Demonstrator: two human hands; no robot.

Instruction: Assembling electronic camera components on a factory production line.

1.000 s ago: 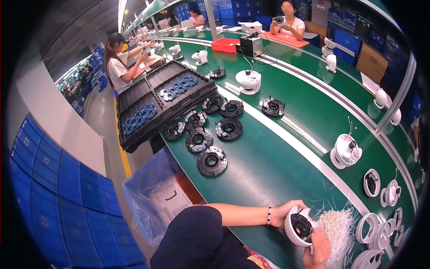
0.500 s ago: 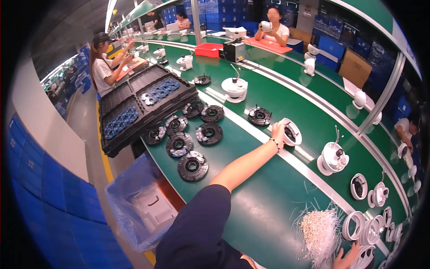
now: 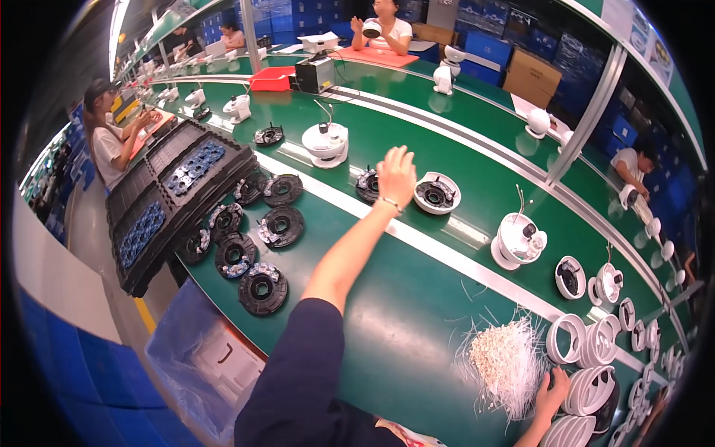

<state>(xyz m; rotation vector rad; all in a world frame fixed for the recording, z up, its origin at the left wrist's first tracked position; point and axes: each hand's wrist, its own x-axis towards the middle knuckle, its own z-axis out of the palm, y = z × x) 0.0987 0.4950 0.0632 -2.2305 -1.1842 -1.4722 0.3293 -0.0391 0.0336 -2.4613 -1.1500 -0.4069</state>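
Observation:
My left hand (image 3: 397, 175) is stretched far out over the green conveyor belt (image 3: 417, 298), fingers spread and holding nothing. It hovers between a white round housing with a dark inside (image 3: 437, 194), just to its right, and a black disc part (image 3: 367, 185), just to its left. My right hand (image 3: 553, 389) is low at the lower right, between a pile of thin white ties (image 3: 510, 357) and stacked white rings (image 3: 588, 387). It touches the rings' edge, but its grip is hidden.
Several black disc parts (image 3: 262, 289) lie on the belt's left, beside stacked black trays (image 3: 171, 201) holding blue pieces. White dome units (image 3: 519, 240) and more rings stand along the belt. A blue-lined bin (image 3: 195, 365) sits below. Other people work at the left (image 3: 112, 141) and far side.
A second ago both hands held the white housing by the tie pile. My left hand carried it out onto the belt, let it go and moved slightly left.

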